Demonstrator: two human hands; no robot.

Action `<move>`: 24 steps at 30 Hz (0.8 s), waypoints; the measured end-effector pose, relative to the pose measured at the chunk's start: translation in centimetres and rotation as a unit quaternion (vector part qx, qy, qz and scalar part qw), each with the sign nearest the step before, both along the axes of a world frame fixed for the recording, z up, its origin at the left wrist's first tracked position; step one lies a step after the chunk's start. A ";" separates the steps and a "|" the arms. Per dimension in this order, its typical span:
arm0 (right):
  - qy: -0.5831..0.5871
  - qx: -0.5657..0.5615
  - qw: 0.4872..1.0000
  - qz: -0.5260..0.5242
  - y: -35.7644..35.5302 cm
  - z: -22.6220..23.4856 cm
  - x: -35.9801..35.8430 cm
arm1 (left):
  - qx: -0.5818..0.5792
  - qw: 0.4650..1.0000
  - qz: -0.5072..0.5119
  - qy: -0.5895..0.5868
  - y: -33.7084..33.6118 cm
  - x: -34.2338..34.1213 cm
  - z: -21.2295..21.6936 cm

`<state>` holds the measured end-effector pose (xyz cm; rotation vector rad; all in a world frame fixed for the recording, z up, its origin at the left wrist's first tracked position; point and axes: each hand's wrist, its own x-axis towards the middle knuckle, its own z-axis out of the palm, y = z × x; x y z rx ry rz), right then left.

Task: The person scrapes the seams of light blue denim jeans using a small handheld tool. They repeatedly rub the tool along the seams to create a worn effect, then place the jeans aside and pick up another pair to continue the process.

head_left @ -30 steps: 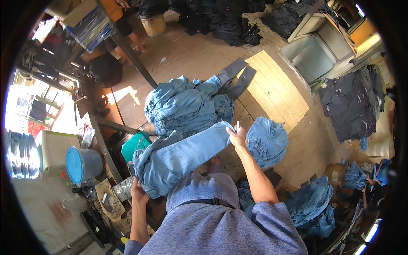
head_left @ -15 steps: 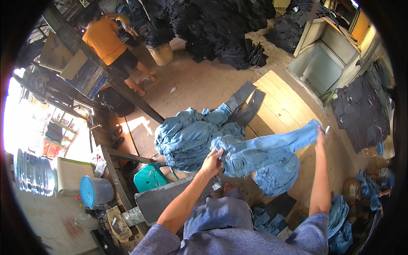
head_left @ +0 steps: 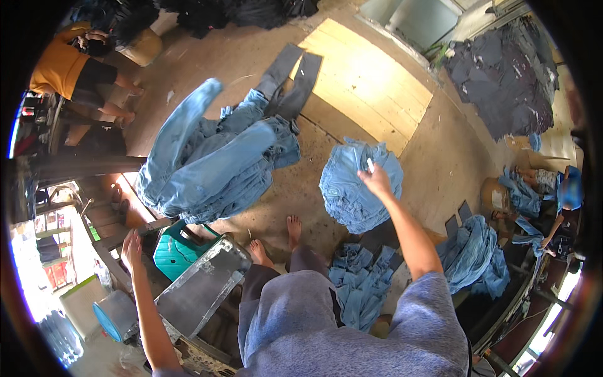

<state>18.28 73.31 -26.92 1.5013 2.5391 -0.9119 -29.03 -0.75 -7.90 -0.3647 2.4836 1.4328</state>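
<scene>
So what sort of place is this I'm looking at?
Most likely a small garment workshop handling denim. Heaps of light blue jeans lie on the bare floor, a big pile of dark garments sits to the side, and another person works nearby. The right hand hovers over a smaller denim pile.

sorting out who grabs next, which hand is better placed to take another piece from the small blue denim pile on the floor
Right, probably. The right hand is stretched out directly over the small denim pile, though it seems to hold a small pale object. The left hand is open and out to the side near the teal bag, well away.
</scene>
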 end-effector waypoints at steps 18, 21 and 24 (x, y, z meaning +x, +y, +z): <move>-0.099 0.078 0.985 0.114 -10.4 -9.2 5.2 | -0.418 0.821 -0.206 0.329 13.7 25.7 4.2; 0.053 0.008 0.998 -0.039 -7.8 -3.8 4.6 | -0.149 0.910 -0.255 0.292 22.7 26.1 5.1; 0.203 0.057 0.977 -0.041 -5.8 3.1 1.2 | 0.006 0.943 -0.328 0.054 32.4 28.8 7.0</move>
